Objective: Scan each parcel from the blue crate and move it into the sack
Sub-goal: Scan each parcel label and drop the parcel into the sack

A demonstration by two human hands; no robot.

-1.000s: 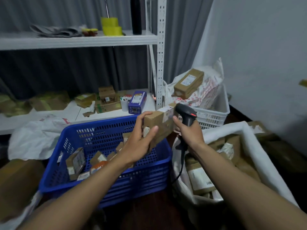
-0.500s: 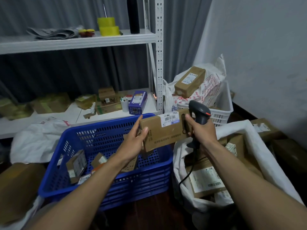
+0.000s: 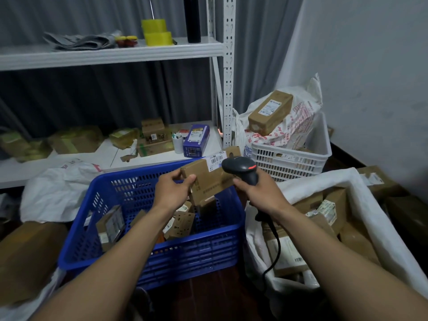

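My left hand (image 3: 172,191) grips the left end of a brown cardboard parcel (image 3: 207,181) held above the far right corner of the blue crate (image 3: 148,258). A white barcode label sits on the parcel's top face. My right hand (image 3: 257,193) grips a black barcode scanner (image 3: 240,169), its head over the parcel's right end, pointing at the label. The scanner's cable hangs down into the white sack (image 3: 361,200) at the right, which holds several brown parcels. Several small parcels lie in the crate.
A white crate (image 3: 289,161) with a printed bag and a brown box stands behind the sack. A white metal shelf (image 3: 111,54) carries tape rolls above and boxes below. White bags lie left of the blue crate. A wall runs along the right.
The scanner has moved left and now sits over the parcel's label end. My left hand has shifted its hold on the parcel's left end, and the parcel is turned slightly.
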